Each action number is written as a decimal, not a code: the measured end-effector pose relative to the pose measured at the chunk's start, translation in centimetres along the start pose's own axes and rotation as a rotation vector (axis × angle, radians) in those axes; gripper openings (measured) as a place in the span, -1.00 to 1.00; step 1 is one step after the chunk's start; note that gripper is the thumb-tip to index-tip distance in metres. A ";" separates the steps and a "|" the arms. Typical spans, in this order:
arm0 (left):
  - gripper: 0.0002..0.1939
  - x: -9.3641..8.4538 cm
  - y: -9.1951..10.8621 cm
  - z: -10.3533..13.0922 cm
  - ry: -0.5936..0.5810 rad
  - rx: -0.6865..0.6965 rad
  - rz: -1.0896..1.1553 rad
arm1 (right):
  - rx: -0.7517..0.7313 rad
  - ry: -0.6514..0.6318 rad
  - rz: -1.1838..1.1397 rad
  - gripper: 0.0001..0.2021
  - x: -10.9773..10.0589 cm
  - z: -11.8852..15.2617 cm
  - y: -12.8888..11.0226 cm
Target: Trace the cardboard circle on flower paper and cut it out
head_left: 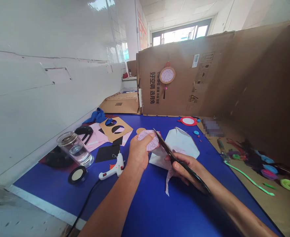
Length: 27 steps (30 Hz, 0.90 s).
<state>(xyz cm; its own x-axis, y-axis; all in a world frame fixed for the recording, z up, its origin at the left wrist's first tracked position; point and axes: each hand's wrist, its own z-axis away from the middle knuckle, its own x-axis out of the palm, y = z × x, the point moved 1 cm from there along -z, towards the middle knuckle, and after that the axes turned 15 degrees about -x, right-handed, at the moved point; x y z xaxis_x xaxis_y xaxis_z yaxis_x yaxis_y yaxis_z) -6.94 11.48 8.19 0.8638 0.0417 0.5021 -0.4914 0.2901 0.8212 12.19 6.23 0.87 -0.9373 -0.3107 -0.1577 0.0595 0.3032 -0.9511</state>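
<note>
My left hand (140, 151) pinches a round piece of pink, line-patterned fabric or paper (151, 141) between thumb and fingers. In my right hand (185, 166) is a pair of black-handled scissors (168, 149), their blades pointing up and left to the disc's right edge. A narrow patterned strip (168, 181) hangs below the right hand; I cannot tell whether it is still joined to anything. Behind the scissors lies a white sheet (183, 140) with a patterned patch. A small tan disc (141, 130) shows just behind the left hand.
Left are a white glue gun (112, 169) with its cord, a glass jar of water (77, 151), its lid (77, 174) and cardboard with round holes (120, 122). A red-framed round piece (188, 121) lies at the back. Cardboard (184, 95) walls the far side; coloured craft bits (269, 169) lie right.
</note>
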 end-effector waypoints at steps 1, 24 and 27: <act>-0.59 0.0 0.0 0.0 0.003 -0.001 0.000 | 0.000 0.003 0.003 -0.24 0.0 0.0 0.0; -0.57 0.1 0.1 0.0 -0.006 0.002 -0.002 | 0.038 -0.022 0.038 -0.13 0.4 -0.2 -3.0; -0.55 0.0 0.1 0.0 -0.001 0.001 -0.006 | 0.041 -0.008 0.019 -0.13 0.4 -0.2 -3.0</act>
<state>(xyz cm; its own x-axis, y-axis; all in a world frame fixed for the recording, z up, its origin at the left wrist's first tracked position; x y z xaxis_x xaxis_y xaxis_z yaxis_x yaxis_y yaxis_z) -6.97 11.51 8.33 0.8668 0.0391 0.4972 -0.4861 0.2890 0.8247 11.56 5.38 3.69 -0.9330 -0.3127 -0.1782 0.0916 0.2723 -0.9578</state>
